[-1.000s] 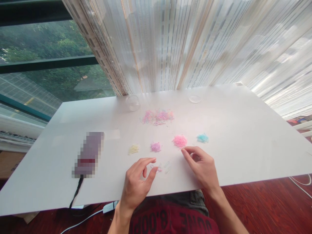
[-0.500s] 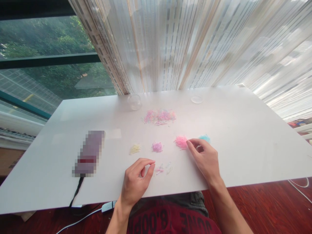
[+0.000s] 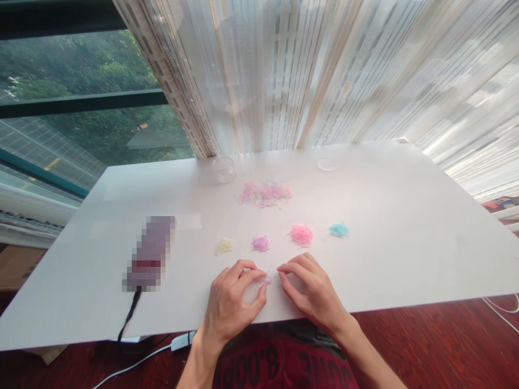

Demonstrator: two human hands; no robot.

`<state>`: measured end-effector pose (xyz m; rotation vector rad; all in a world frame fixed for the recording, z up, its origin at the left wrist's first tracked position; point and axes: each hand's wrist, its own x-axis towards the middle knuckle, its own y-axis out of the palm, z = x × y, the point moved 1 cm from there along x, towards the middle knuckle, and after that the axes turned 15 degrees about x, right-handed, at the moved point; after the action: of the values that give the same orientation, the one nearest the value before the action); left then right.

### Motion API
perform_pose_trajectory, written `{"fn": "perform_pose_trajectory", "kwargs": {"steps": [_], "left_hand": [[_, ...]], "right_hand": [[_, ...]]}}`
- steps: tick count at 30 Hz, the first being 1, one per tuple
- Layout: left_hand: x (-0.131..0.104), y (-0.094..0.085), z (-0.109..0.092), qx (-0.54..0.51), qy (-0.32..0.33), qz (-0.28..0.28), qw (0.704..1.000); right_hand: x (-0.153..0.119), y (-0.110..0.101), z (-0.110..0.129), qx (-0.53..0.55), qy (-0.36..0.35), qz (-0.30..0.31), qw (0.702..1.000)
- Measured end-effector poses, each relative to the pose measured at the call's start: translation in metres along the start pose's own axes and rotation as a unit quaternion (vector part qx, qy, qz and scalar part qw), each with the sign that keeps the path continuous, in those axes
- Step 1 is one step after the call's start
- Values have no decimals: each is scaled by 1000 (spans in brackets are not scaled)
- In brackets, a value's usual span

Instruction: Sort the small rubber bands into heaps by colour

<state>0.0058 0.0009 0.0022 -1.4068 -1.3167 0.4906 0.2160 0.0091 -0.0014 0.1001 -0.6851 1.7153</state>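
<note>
Near the table's front edge, my left hand [image 3: 235, 297] has thumb and fingers apart beside a few small pale pieces [image 3: 266, 280]. My right hand [image 3: 310, 286] is just right of those pieces, thumb and index curved with a gap between them; nothing shows in it. Beyond the hands lie a yellow pile [image 3: 224, 246], a purple pile [image 3: 261, 243], a pink pile [image 3: 301, 235] and a blue pile [image 3: 339, 229]. Farther back spreads a larger mixed-colour pile [image 3: 264, 193] of small thin pieces.
On the white table [image 3: 405, 232], a clear round container [image 3: 224, 169] and a clear lid [image 3: 326, 164] stand at the back. A pixelated purple object [image 3: 150, 251] with a black cord lies at the left. Striped curtains hang behind the table.
My right hand has moved from the pink pile down and left to the small pieces, uncovering the blue pile. My left hand has shifted slightly right, its thumb and fingertips now farther apart.
</note>
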Motion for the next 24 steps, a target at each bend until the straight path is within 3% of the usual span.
{"fn": "perform_pose_trajectory", "kwargs": {"steps": [7,24], "left_hand": [[-1,-1,-2,19,-4,8,1000],[1,4,-2,22,-17,1,1000]], "right_hand": [[-2,1,0,9,14,60,998],[3,13,2,-52,42,60,996]]}}
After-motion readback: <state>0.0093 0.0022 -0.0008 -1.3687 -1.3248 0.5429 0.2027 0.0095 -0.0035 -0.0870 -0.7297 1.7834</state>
